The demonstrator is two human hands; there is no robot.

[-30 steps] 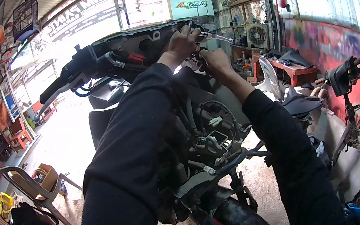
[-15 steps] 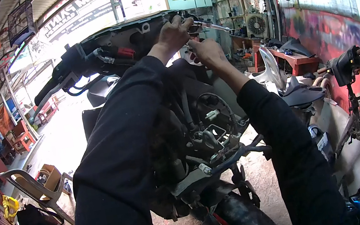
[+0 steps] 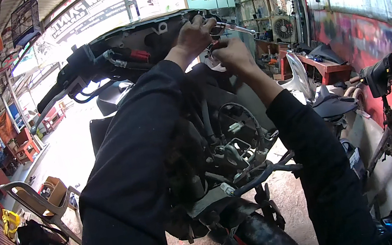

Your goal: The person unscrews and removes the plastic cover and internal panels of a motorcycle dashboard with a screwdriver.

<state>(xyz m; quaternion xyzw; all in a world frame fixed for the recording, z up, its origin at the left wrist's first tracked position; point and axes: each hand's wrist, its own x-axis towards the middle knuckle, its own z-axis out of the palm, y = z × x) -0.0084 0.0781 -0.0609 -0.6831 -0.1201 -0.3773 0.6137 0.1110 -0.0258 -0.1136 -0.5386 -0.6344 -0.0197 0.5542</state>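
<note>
A stripped scooter stands before me, its dark handlebar cover (image 3: 141, 34) spanning the top of the view. My left hand (image 3: 192, 37) is closed at the right part of this cover, with its fingers curled over the edge beside the silver brake lever (image 3: 240, 29). Just below and to the right, my right hand (image 3: 233, 56) is closed in a pinch under the handlebar; what its fingers hold is hidden. A red switch housing (image 3: 139, 55) shows on the cover's left part. Loose wiring with a pale connector (image 3: 235, 127) hangs beneath my arms, above the front tyre (image 3: 265, 237).
A plastic chair (image 3: 39, 198) stands at the left, with a cardboard box (image 3: 56, 192) behind it. At the right are a red workbench (image 3: 323, 69), removed body panels and another bare handlebar assembly (image 3: 381, 75). A fan (image 3: 283, 27) sits at the back.
The view has shifted slightly, so the scooter sits a little further right. My right hand has turned and drawn closer under the left hand, which keeps its place on the cover.
</note>
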